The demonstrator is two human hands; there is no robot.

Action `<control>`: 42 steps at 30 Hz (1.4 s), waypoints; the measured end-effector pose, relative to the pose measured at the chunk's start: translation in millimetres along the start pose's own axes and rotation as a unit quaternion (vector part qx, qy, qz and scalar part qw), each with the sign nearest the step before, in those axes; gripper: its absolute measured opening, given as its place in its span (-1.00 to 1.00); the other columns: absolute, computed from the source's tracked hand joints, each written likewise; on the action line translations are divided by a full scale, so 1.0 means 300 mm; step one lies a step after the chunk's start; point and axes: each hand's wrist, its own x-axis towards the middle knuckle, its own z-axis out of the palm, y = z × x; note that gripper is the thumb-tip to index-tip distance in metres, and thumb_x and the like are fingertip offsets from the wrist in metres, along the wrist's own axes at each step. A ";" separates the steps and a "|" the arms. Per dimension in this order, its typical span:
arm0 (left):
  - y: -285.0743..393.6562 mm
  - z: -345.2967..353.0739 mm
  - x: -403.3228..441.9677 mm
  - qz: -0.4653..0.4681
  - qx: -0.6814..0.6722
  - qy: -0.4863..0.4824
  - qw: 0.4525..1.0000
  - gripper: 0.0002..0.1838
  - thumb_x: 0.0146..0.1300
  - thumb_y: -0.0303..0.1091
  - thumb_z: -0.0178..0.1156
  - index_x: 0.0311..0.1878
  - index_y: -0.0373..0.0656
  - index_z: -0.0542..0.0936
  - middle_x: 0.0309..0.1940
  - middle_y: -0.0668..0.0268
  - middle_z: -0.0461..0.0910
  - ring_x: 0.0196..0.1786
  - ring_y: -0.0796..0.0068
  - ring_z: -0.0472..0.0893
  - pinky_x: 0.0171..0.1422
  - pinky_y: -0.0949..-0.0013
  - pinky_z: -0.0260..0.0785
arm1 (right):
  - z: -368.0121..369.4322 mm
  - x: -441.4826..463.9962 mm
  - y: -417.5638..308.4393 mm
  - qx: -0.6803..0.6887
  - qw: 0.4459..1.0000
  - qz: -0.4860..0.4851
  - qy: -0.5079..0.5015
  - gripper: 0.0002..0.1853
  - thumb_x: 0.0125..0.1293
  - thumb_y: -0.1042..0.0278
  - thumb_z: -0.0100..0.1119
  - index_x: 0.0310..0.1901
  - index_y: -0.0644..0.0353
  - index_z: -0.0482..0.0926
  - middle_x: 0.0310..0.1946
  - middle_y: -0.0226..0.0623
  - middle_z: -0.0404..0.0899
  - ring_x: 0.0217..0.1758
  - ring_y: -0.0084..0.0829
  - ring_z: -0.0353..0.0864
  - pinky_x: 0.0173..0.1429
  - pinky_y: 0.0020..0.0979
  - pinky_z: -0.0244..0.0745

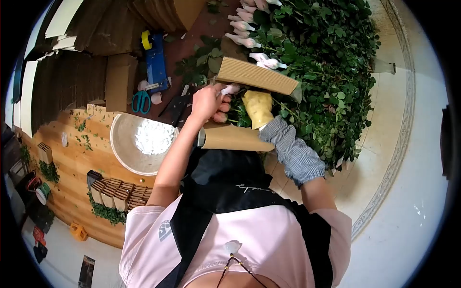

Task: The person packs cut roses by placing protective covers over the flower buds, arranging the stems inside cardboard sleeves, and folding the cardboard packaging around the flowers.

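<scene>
My left hand (209,103), bare, pinches a rose bud (230,90) wrapped in a pale pink sleeve. My right hand (258,109) wears a yellow glove with a striped sleeve cover and is closed around green rose stems (244,116); its fingertips are partly hidden. Both hands are between two raised cardboard flaps, an upper flap (258,77) and a lower flap (237,138) nearer my body. A large heap of leafy roses (321,81) lies beyond my right hand. Several sleeved buds (245,42) poke out along its left side.
Left of my hands are black-handled clippers (175,109), teal scissors (141,102) and a blue tape dispenser (156,62). A round bowl (122,152) holds small white pieces. Stacked cardboard (62,91) stands farther left; packed bundles (117,194) rest on the wooden floor.
</scene>
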 end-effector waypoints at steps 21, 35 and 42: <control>-0.065 -0.272 -0.106 -0.122 -0.051 0.111 0.985 -0.70 0.35 -0.16 0.24 -0.30 -0.25 0.66 -0.45 -0.04 0.64 -0.33 -0.08 0.67 -0.26 0.05 0.48 | -0.010 0.003 0.013 0.004 0.999 -0.005 0.037 -0.55 0.28 0.02 0.28 0.14 0.04 0.63 0.13 -0.19 0.62 0.22 -0.11 0.56 0.31 -0.12 0.43; -0.032 -0.069 -0.124 0.032 -0.201 0.098 0.974 -0.74 0.33 -0.24 0.22 -0.32 -0.27 0.58 -0.54 0.12 0.50 -0.45 0.30 0.53 -0.29 0.26 0.40 | -0.002 0.009 0.032 0.030 0.999 -0.001 -0.042 -0.35 0.30 0.00 0.27 0.41 -0.09 0.43 0.48 -0.22 0.32 0.55 -0.13 0.24 0.60 -0.07 0.09; -0.678 -0.281 -0.728 -0.317 -0.145 0.159 0.924 -0.37 0.20 0.03 0.44 0.11 -0.34 0.58 -0.09 -0.15 0.67 -0.08 0.11 0.67 0.05 0.12 0.49 | 0.095 0.014 0.035 0.035 0.969 -0.068 0.234 -0.54 0.25 0.11 0.32 0.21 -0.17 0.60 0.23 -0.26 0.58 0.33 -0.17 0.50 0.40 -0.13 0.37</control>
